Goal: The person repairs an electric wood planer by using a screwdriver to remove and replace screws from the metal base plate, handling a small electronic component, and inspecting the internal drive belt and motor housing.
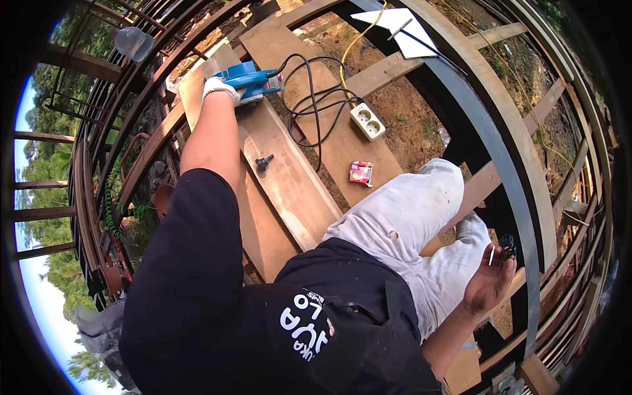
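Note:
My left hand (220, 89), in a white glove, is closed on the handle of a blue electric planer (245, 80). The planer rests at the far end of a wooden plank (286, 174), and a black cord runs from it. My bare right hand (488, 284) is raised at the right, by my bent leg, fingers curled. Between them is a thin white stick that looks like a cigarette (492, 255). A black knob-headed bolt (264, 162) lies on the plank. A small red and white pack (361, 172) lies on the neighbouring board (316, 85).
A white two-socket extension block (367, 122) with a yellow cord sits at that board's edge, beside loops of black cord (319, 99). Curved rails and beams (490, 125) surround me, with bare earth below. A white sheet (401, 33) and dark rods lie at the back; a plastic jug (133, 43) stands far left.

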A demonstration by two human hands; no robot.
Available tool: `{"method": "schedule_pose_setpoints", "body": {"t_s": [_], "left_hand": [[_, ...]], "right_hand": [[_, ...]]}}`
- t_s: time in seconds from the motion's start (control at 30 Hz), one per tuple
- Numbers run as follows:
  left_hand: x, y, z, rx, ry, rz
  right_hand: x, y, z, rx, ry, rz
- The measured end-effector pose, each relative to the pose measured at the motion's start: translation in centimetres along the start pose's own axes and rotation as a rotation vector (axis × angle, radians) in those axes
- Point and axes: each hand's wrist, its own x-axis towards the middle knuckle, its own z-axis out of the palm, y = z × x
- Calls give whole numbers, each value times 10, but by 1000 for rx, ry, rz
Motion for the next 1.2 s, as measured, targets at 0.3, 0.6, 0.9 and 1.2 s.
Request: {"method": "schedule_pose_setpoints", "body": {"t_s": [0.3,0.6,0.9,1.2], "left_hand": [[62,24,20,2293,155,443],[58,24,16,673,-100,326],[35,25,-17,635,-227,402],[-131,-124,-82,839,-621,760]], "right_hand": [[-2,-6,9,-25,-14,-20],[3,12,29,-11,63,38],[8,33,44,-15,37,105],[-4,21,-13,-73,305,60]]}}
